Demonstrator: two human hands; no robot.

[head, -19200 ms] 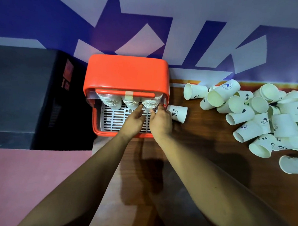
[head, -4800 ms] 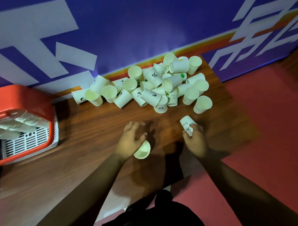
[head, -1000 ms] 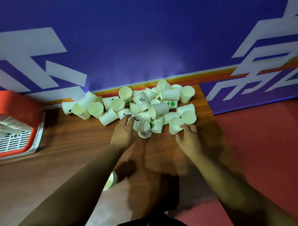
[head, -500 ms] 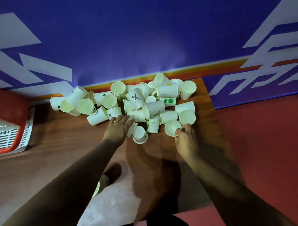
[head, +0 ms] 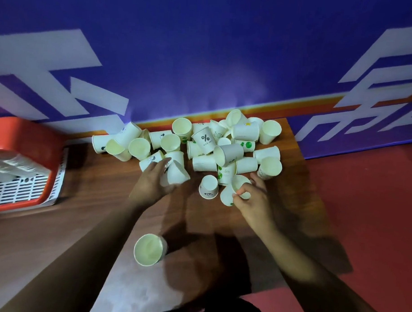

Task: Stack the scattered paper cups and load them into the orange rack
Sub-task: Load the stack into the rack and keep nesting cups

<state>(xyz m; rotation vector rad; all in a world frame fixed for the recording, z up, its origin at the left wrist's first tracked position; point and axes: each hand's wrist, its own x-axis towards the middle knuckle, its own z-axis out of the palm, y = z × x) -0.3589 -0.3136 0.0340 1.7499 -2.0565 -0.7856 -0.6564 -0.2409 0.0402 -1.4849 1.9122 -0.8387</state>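
Several white paper cups (head: 228,154) lie scattered in a heap at the back of the wooden table (head: 81,221). My left hand (head: 152,184) grips one cup (head: 176,172) at the heap's front left edge. My right hand (head: 252,199) pinches the rim of a cup (head: 240,185) at the heap's front right, with a second cup (head: 225,196) right beside it. A single cup (head: 148,249) stands upright near the table's front edge, between my forearms. The orange rack (head: 20,163) sits at the far left, with stacked cups (head: 13,165) lying in it.
A small cup (head: 208,187) stands mouth down between my hands. A blue wall with white shapes (head: 203,62) rises directly behind the table. Red floor (head: 366,208) lies past the table's right edge.
Both hands have pulled back a little from the heap, each now with a cup in its fingers. The view has shifted so the rack and the lone front cup show more fully.
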